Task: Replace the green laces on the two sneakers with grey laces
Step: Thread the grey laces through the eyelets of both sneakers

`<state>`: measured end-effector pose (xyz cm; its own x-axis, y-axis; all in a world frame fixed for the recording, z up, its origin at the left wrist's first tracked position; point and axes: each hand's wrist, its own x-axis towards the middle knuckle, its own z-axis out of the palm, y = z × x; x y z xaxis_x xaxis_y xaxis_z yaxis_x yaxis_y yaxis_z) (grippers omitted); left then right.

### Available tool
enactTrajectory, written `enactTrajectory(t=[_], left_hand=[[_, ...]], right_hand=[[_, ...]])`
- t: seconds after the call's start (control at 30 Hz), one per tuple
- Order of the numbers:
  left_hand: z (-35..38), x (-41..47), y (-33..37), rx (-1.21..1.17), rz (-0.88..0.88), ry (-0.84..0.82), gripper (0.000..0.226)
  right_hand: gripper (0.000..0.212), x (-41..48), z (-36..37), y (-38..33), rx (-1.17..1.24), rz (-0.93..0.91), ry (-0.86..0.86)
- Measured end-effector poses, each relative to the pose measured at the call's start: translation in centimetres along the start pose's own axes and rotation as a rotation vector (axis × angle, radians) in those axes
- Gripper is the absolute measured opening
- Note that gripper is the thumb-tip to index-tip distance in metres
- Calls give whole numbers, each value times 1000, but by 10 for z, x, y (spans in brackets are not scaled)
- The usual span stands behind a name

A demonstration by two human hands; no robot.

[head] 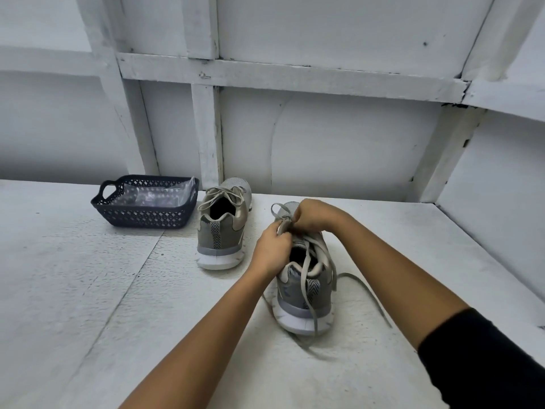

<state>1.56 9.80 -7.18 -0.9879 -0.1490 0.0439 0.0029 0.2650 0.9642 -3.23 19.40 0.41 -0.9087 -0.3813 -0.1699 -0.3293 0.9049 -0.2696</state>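
Two grey sneakers stand heel-toward-me on the white table. The left sneaker (223, 231) has its grey lace tied in a bow. Over the tongue of the right sneaker (305, 287) both my hands work. My left hand (272, 250) pinches a strand of its grey lace (309, 278) at the eyelets. Just beyond it, my right hand (317, 215) pinches a loop of the same lace. Two loose lace ends trail over the heel and onto the table. No green lace is visible.
A dark blue perforated basket (146, 215) holding clear plastic bags sits at the back left, next to the left sneaker. A white panelled wall rises right behind the table (88, 290). The table's right edge runs close to the right sneaker.
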Motion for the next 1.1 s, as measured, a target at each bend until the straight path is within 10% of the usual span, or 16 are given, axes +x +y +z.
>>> enactTrajectory(t=[0.37, 1.1], left_hand=[[1, -2, 3, 13, 4, 24, 41], [1, -4, 4, 18, -6, 48, 24]], right_hand=[[36, -6, 11, 9, -84, -50, 75], [17, -110, 5, 31, 528, -305, 149]])
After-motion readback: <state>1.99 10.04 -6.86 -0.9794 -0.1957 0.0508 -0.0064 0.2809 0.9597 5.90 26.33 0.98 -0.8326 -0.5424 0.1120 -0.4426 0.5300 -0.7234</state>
